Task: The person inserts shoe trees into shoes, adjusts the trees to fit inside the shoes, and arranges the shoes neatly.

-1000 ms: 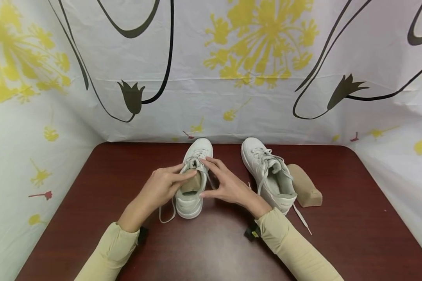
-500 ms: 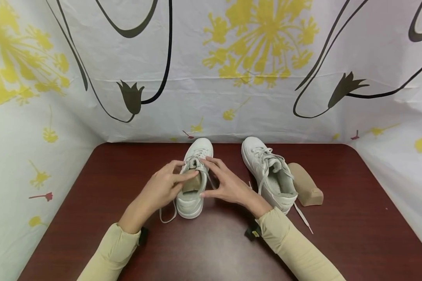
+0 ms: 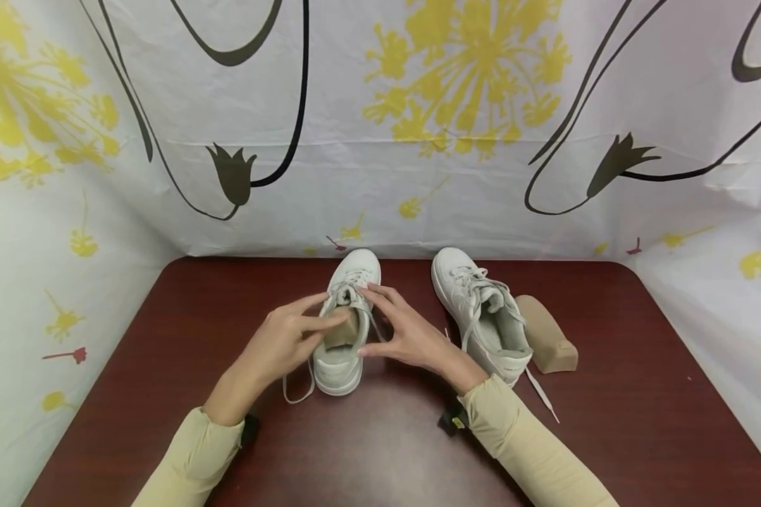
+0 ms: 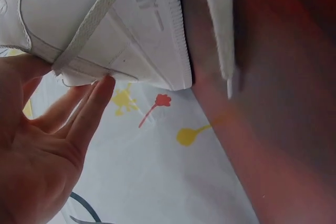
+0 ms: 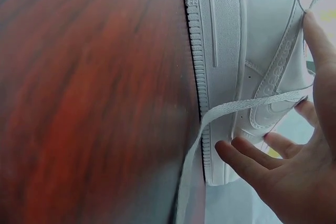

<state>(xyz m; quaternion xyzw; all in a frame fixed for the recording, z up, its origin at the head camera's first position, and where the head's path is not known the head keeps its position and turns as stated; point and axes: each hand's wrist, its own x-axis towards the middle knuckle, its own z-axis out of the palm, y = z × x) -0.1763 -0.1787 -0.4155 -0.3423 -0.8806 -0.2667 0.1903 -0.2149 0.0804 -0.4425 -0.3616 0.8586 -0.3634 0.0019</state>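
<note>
A white sneaker (image 3: 339, 377) stands on the table, toe away from me, with a tan block-like shoe insert (image 3: 345, 331) inside its opening. My left hand (image 3: 282, 343) holds the sneaker's left side, and one digit reaches across the opening over the insert. In the left wrist view, fingertips (image 4: 107, 82) touch the sneaker's outer wall. On the opposite side my right hand (image 3: 412, 338) holds the sneaker, thumb at the heel collar and fingers by the laces. How deep the insert sits is hidden.
To the right stands a second white sneaker (image 3: 478, 313) with loosened laces. Beside it lies another tan insert (image 3: 545, 334). A loose lace (image 3: 299, 394) trails from the held sneaker onto the dark red table (image 3: 380, 451). Behind hangs a patterned white cloth (image 3: 355, 176).
Both hands keep almost the same positions on the sneaker. The left hand's fingers shift slightly around the opening; the view moves a little.
</note>
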